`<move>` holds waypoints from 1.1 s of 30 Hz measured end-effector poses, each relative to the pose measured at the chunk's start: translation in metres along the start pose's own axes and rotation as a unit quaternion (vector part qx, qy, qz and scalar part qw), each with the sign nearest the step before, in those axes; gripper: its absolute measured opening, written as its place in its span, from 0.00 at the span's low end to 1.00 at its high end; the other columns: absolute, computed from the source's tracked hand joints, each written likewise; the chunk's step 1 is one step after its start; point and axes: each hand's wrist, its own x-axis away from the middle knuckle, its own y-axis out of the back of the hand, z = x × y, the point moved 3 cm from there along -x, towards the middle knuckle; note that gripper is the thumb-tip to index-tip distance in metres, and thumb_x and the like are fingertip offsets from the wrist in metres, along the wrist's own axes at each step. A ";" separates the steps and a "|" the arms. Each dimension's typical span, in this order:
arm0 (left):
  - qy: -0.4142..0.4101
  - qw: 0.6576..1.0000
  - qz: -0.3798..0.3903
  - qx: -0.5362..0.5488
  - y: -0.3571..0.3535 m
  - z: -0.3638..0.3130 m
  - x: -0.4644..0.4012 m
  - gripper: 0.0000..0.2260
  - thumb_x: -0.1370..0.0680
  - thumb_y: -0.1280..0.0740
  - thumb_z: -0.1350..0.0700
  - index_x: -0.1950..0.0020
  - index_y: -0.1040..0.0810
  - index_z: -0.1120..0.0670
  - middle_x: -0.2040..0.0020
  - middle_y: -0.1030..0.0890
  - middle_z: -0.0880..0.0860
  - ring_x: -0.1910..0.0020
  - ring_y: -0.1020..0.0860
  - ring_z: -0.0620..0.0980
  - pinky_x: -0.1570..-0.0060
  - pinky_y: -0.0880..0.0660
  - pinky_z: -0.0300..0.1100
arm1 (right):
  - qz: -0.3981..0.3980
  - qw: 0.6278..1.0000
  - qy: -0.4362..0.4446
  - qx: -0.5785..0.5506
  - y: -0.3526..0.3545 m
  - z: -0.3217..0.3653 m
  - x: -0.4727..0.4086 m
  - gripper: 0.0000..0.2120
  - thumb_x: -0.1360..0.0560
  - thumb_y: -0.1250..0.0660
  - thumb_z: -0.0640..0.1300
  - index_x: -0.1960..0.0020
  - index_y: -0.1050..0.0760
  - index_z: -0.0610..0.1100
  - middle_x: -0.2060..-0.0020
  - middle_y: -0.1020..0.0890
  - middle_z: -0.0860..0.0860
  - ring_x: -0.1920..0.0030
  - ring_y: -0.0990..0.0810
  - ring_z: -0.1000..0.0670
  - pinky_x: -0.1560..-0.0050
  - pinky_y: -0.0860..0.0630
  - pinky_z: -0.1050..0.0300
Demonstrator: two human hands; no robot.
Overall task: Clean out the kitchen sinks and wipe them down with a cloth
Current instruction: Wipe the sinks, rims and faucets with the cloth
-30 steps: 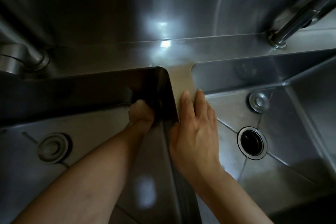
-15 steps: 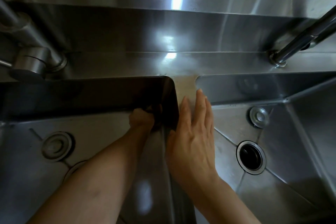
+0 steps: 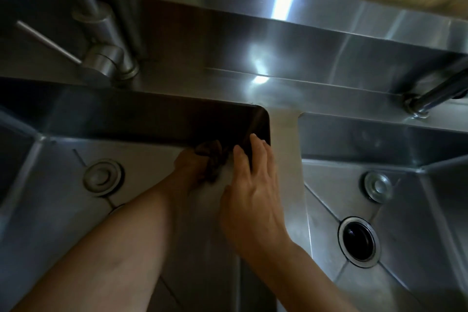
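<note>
Left hand (image 3: 195, 162) grips a bunched cloth (image 3: 211, 157) mid-frame in the left sink's (image 3: 63, 197) corner; right hand (image 3: 250, 185) lies flat, fingers pointing up-frame.

I see two bare forearms, no sleeves; left hand (image 3: 192, 167) and right hand (image 3: 253, 192) ungloved, no rings or watch visible.

The left hand's (image 3: 195, 163) fingers are hidden, wrapped in a dark cloth (image 3: 211, 159) too shadowed to show texture or extent. The left basin's drain (image 3: 117, 208) is largely covered by the forearm. The left faucet's (image 3: 101, 40) spout and the right faucet's (image 3: 435, 95) upper part are cut off by the frame edges. Both forearms leave the bottom edge.
</note>
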 end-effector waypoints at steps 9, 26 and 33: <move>-0.090 0.991 -0.071 -0.070 0.104 0.024 0.041 0.16 0.27 0.30 0.62 0.40 0.26 0.57 0.51 0.19 0.60 0.53 0.19 0.57 0.52 0.24 0.45 | 0.104 0.992 -0.059 -0.032 -0.033 0.030 -0.014 0.28 0.22 0.39 0.45 0.25 0.45 0.48 0.24 0.54 0.47 0.24 0.53 0.42 0.26 0.46 0.49; -0.096 0.892 -0.183 -0.403 0.184 0.093 -0.015 0.45 0.38 0.24 0.39 0.29 0.42 0.50 0.30 0.40 0.54 0.33 0.40 0.59 0.40 0.34 0.53 | 0.138 0.956 -0.209 0.151 -0.159 -0.011 -0.105 0.24 0.20 0.45 0.39 0.25 0.43 0.41 0.26 0.47 0.39 0.29 0.40 0.37 0.28 0.39 0.47; -0.207 0.871 -0.159 -0.416 0.186 0.105 -0.002 0.39 0.38 0.23 0.45 0.32 0.35 0.54 0.35 0.36 0.55 0.37 0.38 0.57 0.47 0.29 0.48 | 0.111 0.954 -0.200 0.195 -0.168 -0.011 -0.104 0.23 0.21 0.43 0.38 0.27 0.41 0.40 0.26 0.46 0.39 0.30 0.37 0.35 0.34 0.34 0.50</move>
